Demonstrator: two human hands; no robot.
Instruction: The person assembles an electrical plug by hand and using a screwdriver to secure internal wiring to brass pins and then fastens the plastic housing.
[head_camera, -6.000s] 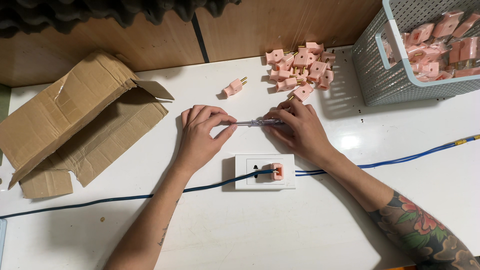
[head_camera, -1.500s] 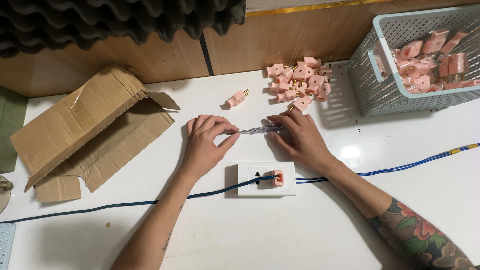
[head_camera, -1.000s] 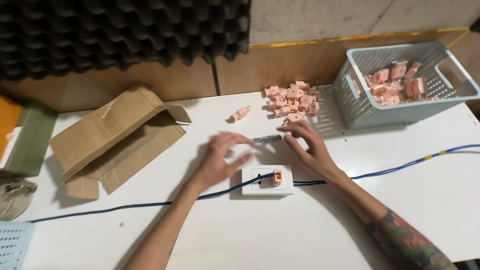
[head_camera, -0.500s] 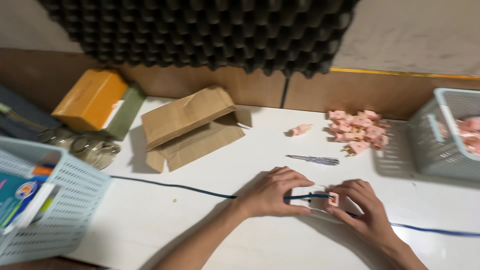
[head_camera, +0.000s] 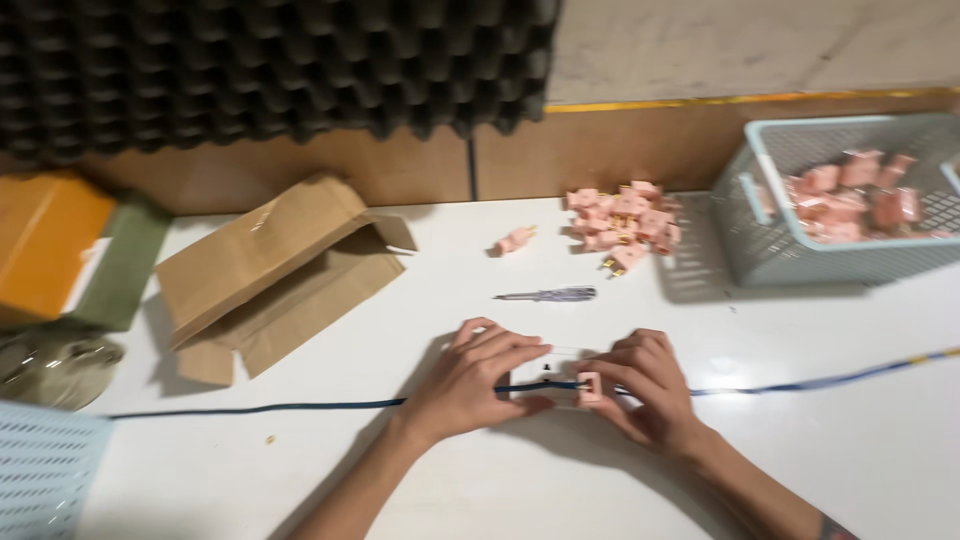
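Released, screwdriver (head_camera: 545, 295) lies beyond both hands (head_camera: 470, 385), near plugs (head_camera: 620, 220).

A brown cardboard box (head_camera: 275, 275) lies opened and flattened on the white tabletop (head_camera: 480, 480), left of centre in the frame, its flaps spread toward the right. At the far left edge stands an orange box (head_camera: 45, 240), with a green package (head_camera: 125, 265) just beside it on its right. No labels, signs or screens can be made out.
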